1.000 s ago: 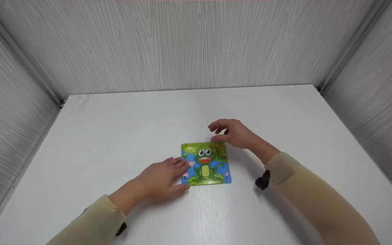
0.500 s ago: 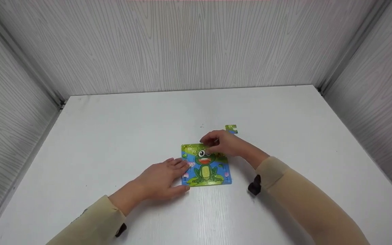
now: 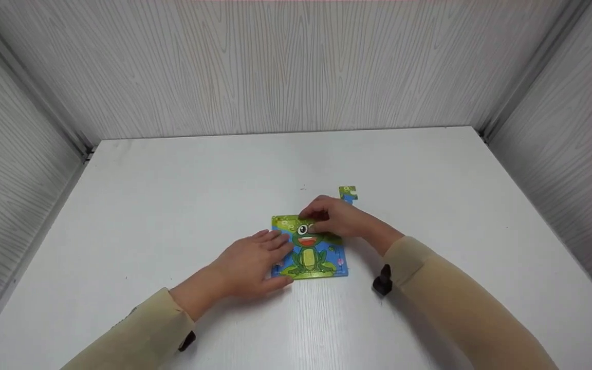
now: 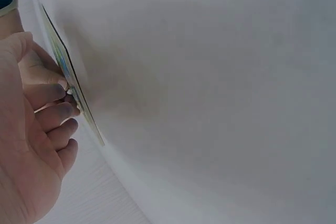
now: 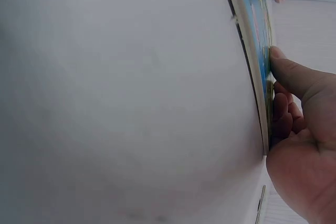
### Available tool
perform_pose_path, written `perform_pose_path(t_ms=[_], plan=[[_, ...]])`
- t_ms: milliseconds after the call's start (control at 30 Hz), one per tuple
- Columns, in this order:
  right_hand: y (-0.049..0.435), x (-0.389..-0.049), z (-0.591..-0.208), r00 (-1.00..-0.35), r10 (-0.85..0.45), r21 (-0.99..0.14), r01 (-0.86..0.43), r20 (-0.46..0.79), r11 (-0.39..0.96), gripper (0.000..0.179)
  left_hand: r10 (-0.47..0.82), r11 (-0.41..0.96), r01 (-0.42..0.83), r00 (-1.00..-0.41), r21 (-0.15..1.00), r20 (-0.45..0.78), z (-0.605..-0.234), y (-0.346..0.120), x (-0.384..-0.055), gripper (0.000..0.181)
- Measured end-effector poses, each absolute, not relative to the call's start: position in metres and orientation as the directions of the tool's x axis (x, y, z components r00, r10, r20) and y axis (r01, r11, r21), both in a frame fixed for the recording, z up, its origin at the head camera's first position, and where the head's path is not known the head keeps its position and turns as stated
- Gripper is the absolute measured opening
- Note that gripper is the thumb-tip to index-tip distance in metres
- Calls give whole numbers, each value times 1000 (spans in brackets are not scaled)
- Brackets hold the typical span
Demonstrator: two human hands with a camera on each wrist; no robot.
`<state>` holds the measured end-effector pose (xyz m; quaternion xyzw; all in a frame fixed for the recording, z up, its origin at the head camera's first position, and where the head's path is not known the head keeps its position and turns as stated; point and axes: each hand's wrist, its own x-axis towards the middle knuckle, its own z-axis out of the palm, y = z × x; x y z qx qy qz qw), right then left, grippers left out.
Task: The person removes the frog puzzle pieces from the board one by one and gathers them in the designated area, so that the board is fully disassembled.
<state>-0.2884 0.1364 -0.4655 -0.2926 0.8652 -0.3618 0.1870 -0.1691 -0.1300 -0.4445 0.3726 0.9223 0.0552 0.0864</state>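
Note:
A square frog jigsaw puzzle (image 3: 308, 259) in green and blue lies flat on the white table. My left hand (image 3: 247, 264) rests over its left edge, fingers stretched out across the surface and thumb at the lower left corner. At the upper right part, my right hand (image 3: 339, 218) bends over the puzzle. Its thumb (image 5: 289, 69) touches the picture by the frog's eye and its other fingers curl beside it, pinching at a piece mostly hidden beneath them. Just beyond the right hand lies a loose puzzle piece (image 3: 348, 192), green and blue, partly covered by the knuckles.
The white table (image 3: 198, 185) stretches around the puzzle on all sides. Grey wood-grain panels (image 3: 285, 67) stand at the back, left and right. Both forearms wear beige sleeves (image 3: 445, 293) with a black strap piece near each cuff.
My right hand has moved from beyond the top right corner down and left onto the puzzle, uncovering the loose piece. The left hand has shifted slightly further over the left edge.

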Motion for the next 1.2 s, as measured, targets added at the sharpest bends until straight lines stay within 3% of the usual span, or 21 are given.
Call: perform_pose_path(t_ms=[767,1200], plan=[[133,-284,-465,-693,-709,-680,-458,-130,572,35,680,727,625,-714,284,-167,-451,-124,-170,76],[125,-281,-459,-685,-705,-643,-460,-182,613,36,674,733,622,-718,275,-176,-453,-124,-171,77]])
